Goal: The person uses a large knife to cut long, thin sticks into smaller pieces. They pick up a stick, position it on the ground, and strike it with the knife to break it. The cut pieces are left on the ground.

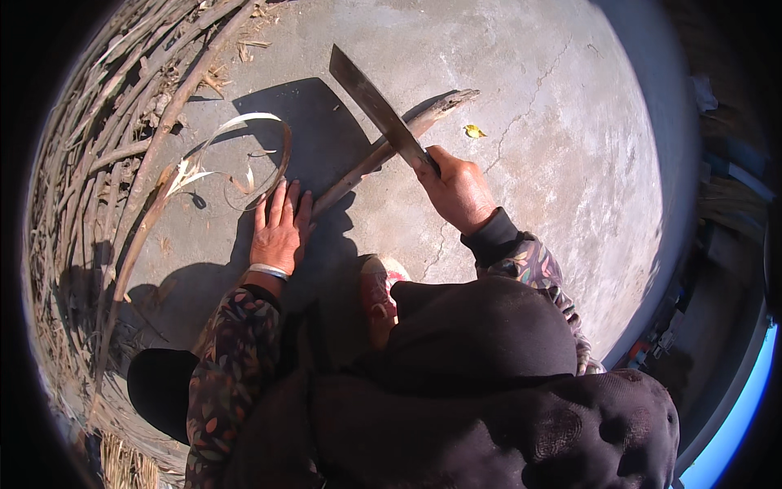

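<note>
My right hand (463, 189) is closed round the handle of a cleaver (368, 99). Its dark blade points up and to the left, seen at a steep angle, and crosses over a stick (428, 118). The stick slants from a frayed far end down to my left hand (278, 232), whose fingers are stretched out and whose thumb is mostly hidden. Whether that thumb presses the stick cannot be made out. Beside the left fingertips curls a thin strip of bark (286, 151), pale on one side, that runs to a split branch (155, 208) on the left.
A large pile of branches (106, 138) fills the left side. The concrete floor (562, 187) is cracked and carries a yellow leaf (474, 130). My red and white shoe (380, 287) is just below the hands. A wall base and assorted items stand at the far right.
</note>
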### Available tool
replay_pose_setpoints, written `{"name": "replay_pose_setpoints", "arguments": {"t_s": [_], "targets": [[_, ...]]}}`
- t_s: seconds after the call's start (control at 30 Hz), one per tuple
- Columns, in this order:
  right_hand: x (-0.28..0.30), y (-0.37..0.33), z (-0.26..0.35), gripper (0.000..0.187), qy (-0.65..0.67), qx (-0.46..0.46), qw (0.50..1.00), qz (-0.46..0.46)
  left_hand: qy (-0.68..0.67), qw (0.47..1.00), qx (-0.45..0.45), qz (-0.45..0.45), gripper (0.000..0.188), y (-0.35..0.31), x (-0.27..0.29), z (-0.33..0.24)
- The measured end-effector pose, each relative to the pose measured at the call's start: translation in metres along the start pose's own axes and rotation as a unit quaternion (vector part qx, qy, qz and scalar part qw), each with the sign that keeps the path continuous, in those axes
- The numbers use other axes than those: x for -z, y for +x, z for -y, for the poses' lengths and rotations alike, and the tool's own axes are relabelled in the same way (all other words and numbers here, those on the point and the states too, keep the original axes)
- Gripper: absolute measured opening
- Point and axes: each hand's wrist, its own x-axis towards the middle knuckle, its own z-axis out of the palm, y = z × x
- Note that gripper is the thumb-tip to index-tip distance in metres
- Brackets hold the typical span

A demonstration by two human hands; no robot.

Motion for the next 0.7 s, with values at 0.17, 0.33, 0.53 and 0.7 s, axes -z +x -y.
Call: {"name": "replay_pose_setpoints", "arguments": {"t_s": [0.17, 0.33, 0.53, 0.7], "targets": [[-0.014, -0.016, -0.005, 0.020, -0.016, -0.065, 0.997, -0.037, 0.065, 0.997, -0.014, -0.035, 0.052, 0.000, -0.003, -0.002], [-0.017, -0.018, -0.013, 0.018, 0.054, -0.045, 0.996, -0.048, 0.012, 0.998, -0.010, -0.062, 0.056, 0.002, -0.005, 0.000], [0.027, -0.007, 0.030, 0.013, 0.063, 0.005, 0.994, -0.094, -0.036, 0.998, -0.029, -0.048, 0.059, 0.001, 0.001, 0.001], [0.066, -0.006, 0.049, 0.013, 0.291, 0.060, 0.914, -0.275, -0.076, 0.988, -0.062, -0.123, 0.060, 0.004, 0.007, 0.002]]}}
